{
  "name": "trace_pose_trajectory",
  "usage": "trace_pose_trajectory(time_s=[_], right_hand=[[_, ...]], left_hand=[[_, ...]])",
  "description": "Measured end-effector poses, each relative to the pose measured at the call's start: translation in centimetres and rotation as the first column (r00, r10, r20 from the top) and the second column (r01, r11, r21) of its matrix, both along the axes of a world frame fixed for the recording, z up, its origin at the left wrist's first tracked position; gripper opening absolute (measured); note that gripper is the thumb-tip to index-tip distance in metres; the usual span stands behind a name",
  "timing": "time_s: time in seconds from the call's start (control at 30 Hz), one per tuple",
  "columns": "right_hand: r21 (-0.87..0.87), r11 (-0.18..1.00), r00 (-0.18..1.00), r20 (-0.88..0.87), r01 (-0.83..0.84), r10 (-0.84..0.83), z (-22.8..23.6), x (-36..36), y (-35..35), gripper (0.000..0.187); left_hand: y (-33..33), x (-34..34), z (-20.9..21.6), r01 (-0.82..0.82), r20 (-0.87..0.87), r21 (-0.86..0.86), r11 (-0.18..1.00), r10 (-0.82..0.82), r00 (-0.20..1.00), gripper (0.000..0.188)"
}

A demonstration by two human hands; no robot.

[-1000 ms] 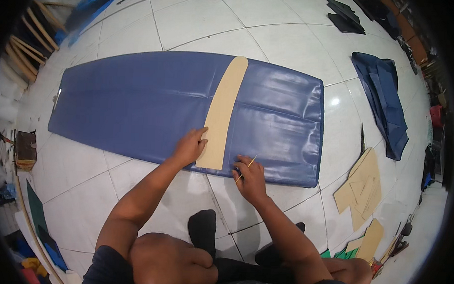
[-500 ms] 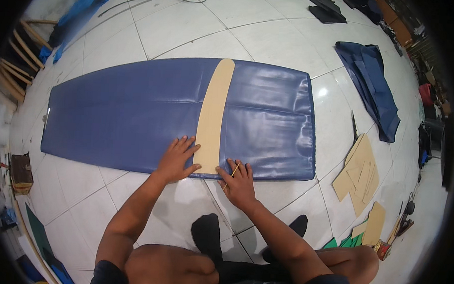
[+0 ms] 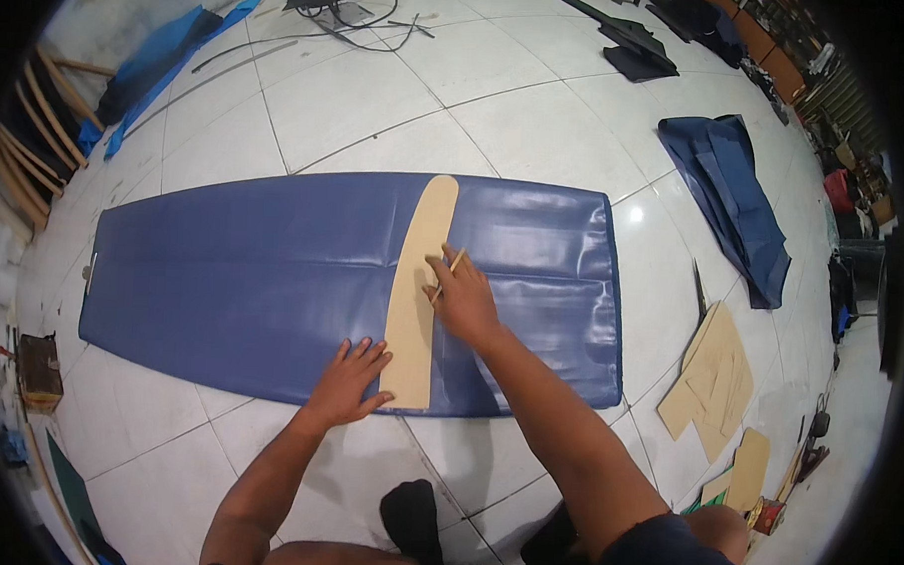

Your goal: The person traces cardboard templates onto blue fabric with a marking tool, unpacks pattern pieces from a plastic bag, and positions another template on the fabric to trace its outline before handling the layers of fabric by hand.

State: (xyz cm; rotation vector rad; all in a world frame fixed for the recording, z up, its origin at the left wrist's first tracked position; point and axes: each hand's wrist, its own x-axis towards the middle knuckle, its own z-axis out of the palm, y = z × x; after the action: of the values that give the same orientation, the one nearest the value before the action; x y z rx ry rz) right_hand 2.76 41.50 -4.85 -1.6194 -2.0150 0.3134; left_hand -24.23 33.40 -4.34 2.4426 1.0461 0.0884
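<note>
A shiny blue folded sheet (image 3: pixel 244 260) lies flat on the floor. Across it rests a long tan pattern piece (image 3: pixel 411 326), rounded at the far end and straight at the near end. My left hand (image 3: pixel 347 386) is flat with fingers spread, on the blue sheet at the pattern's left edge, the thumb touching the near end. My right hand (image 3: pixel 467 303) is over the pattern's right edge, about midway up. In its fingers is a thin, yellowish pencil-like stick (image 3: pixel 459 259); its tip is too small to make out.
Rightward lie a crumpled dark blue sheet (image 3: pixel 728 207), tan cut pieces (image 3: pixel 708 376) and a dark pointed tool (image 3: pixel 699 286). A brown box (image 3: pixel 40 373) stands at the left, with curved wooden poles (image 3: pixel 28 158) farther back. Cables (image 3: pixel 366 40) sprawl on the far floor.
My right hand has moved up along the pattern from its near end, still holding the stick. The left hand stays by the near end. The whole view has shifted, the sheet now lower in it.
</note>
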Motion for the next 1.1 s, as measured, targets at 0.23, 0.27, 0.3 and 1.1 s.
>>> trace_pose_trajectory(time_s=[0.23, 0.27, 0.3, 1.1], right_hand=[[-0.25, 0.968, 0.983, 0.167, -0.029, 0.072, -1.2, -1.4, 6.4, 0.061], [-0.257, 0.966, 0.98, 0.18, -0.031, 0.079, -1.6, -1.3, 6.2, 0.063], [-0.264, 0.964, 0.977, 0.194, -0.032, 0.086, -2.0, -1.2, 6.1, 0.064], [-0.226, 0.956, 0.961, 0.161, -0.187, 0.226, -3.0, 2.7, 7.6, 0.058]], left_hand=[[-0.2, -0.6, 0.4, -0.03, -0.005, -0.043, 0.999, 0.03, 1.0, 0.069], [-0.3, -0.5, 0.5, -0.028, -0.002, -0.034, 0.999, 0.028, 1.0, 0.069], [-0.3, -0.5, 0.5, -0.025, 0.001, -0.025, 0.999, 0.025, 1.0, 0.069], [-0.3, -0.3, -1.2, -0.03, -0.016, -0.006, 1.0, 0.03, 0.999, 0.068]])
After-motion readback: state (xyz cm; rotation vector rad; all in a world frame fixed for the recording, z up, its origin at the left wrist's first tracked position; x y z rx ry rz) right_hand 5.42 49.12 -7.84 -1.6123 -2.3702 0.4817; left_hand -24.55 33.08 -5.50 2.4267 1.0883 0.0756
